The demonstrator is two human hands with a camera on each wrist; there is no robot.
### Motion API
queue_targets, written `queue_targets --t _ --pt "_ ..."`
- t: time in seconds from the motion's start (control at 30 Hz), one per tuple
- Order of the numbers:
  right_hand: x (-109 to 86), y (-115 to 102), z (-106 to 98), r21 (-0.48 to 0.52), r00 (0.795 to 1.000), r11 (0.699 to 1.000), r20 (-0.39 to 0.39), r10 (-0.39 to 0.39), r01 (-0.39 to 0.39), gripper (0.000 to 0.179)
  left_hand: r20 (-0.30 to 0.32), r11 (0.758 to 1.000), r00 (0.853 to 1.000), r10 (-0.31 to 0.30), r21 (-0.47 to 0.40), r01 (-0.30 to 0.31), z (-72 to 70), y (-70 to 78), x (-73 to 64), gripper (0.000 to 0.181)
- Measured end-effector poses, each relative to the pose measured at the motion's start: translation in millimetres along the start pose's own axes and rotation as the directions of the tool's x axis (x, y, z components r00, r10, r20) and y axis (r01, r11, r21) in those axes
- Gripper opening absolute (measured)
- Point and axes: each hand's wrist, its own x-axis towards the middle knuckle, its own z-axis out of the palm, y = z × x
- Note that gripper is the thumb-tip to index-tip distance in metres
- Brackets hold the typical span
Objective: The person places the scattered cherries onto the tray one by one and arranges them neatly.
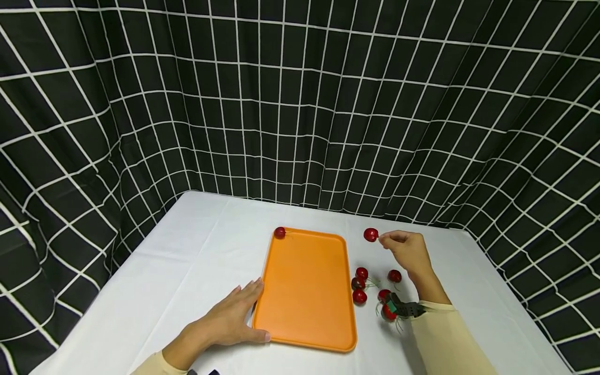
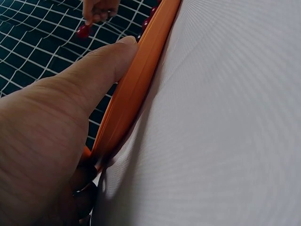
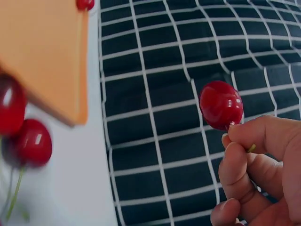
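Observation:
My right hand [image 1: 407, 251] pinches a red cherry [image 3: 221, 104] by its stem between thumb and fingertips, with the fruit held up at the far right of the tray. At the near left corner of the orange tray [image 1: 304, 291] lies my left hand [image 1: 232, 315], fingers stretched along the left side and the thumb [image 2: 101, 66] against the near rim. Another cherry [image 1: 279, 233] sits in the tray's far left corner, its stem pointing right. Right of the tray, several more cherries [image 1: 359, 297] with green stems lie on the cloth, partly hidden by the right wrist's strap.
A white cloth [image 1: 201, 250] covers the table. Black curtains with a white grid [image 1: 290, 104] hang behind and on both sides, close to the table's far edge. A dark wrist camera [image 1: 405, 307] on my right wrist overlaps the nearest cherries.

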Motion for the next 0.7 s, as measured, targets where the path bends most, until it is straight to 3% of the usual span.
queue_targets --t 0.03,0.1,0.2,0.27,0.43,0.5,0.53,0.7 --pt "5.2 3.4 3.2 0.044 1.0 0.999 0.003 -0.027 0.027 0.024 0.0 1.0 1.0 -0.001 0.002 0.001 0.1 -0.3 0.0 0.107" --pt "6.2 -9.6 11.0 0.037 1.0 0.999 0.003 -0.013 0.012 0.025 -0.003 1.0 1.0 -0.002 0.003 0.002 0.5 -0.8 0.1 0.107" --pt "14.0 -8.8 24.0 0.048 1.0 0.999 0.026 0.006 -0.007 0.027 -0.001 1.0 1.0 -0.003 -0.003 0.003 1.0 -0.9 -0.7 0.107" --pt "26.9 6.8 36.5 0.028 1.0 1.0 0.019 0.005 -0.005 0.031 -0.002 1.0 1.0 0.0 -0.009 0.0 0.4 -0.5 -0.4 0.107" --pt "85.7 95.4 79.3 0.022 0.991 0.992 -0.056 -0.122 0.124 0.029 -0.015 1.0 1.0 0.004 -0.01 -0.004 -0.2 -0.7 -0.3 0.107" --pt "97.9 107.7 94.3 0.013 0.985 0.987 -0.074 -0.157 0.158 0.028 -0.018 1.0 1.0 0.006 -0.005 -0.006 0.0 -0.8 -0.9 0.107" --pt "100.0 106.8 100.2 0.02 0.983 0.985 -0.073 -0.167 0.169 0.027 -0.019 1.0 1.0 0.007 -0.006 -0.007 0.1 -0.8 -1.2 0.107" --pt "62.2 23.4 104.0 0.112 0.992 0.986 0.011 -0.125 0.123 0.023 -0.016 1.0 1.0 0.018 -0.015 -0.019 0.5 -1.0 -1.8 0.106"
